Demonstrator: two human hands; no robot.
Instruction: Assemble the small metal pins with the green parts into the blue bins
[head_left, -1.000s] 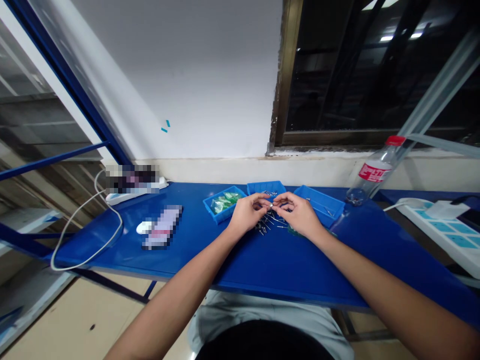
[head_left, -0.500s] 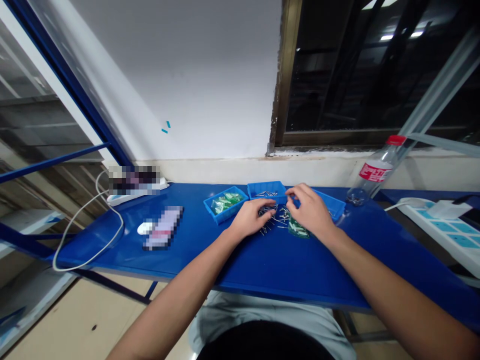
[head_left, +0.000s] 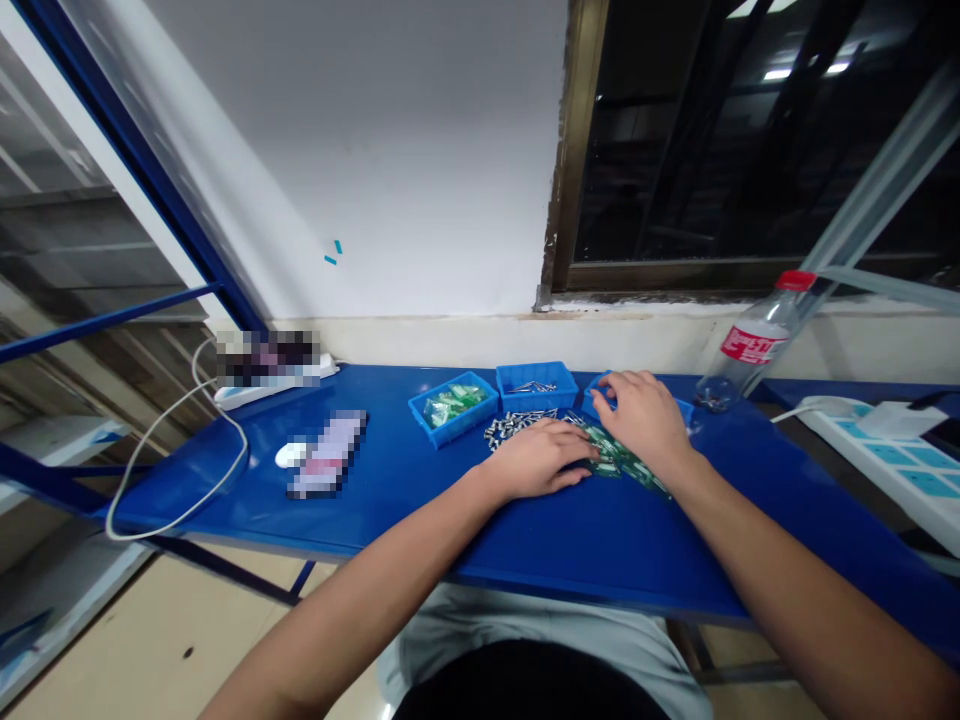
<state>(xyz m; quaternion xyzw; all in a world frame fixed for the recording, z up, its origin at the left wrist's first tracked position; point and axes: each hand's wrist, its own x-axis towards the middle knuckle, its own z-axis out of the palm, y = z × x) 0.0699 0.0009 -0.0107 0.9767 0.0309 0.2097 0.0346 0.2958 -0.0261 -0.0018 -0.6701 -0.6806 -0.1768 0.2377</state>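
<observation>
My left hand [head_left: 544, 458] lies low over the table with its fingers stretched to the right, their tips touching green-and-clear packets [head_left: 626, 462]. Beside its knuckles is a loose pile of small metal pieces [head_left: 510, 428] that look like screws or rivets. My right hand [head_left: 641, 420] arches above the packets, thumb and forefinger apart, in front of the right blue tray [head_left: 684, 410], which it mostly hides. No held item shows in either hand. Behind the pile, the middle blue tray [head_left: 536, 398] contains a few long metal pieces. Green packets fill part of the left blue tray [head_left: 450, 430].
On the left of the blue table [head_left: 405, 500] lie a blurred-out phone-like object [head_left: 330, 455] and a white oval item [head_left: 289, 456]. A plastic bottle [head_left: 754, 345] with a red cap stands back right. Power strips [head_left: 885, 450] and a white cable [head_left: 180, 525] lie at the sides.
My left hand has moved right and nearer me, off the metal pile and onto the packets. My right hand has shifted slightly right. More of the pile and packets shows.
</observation>
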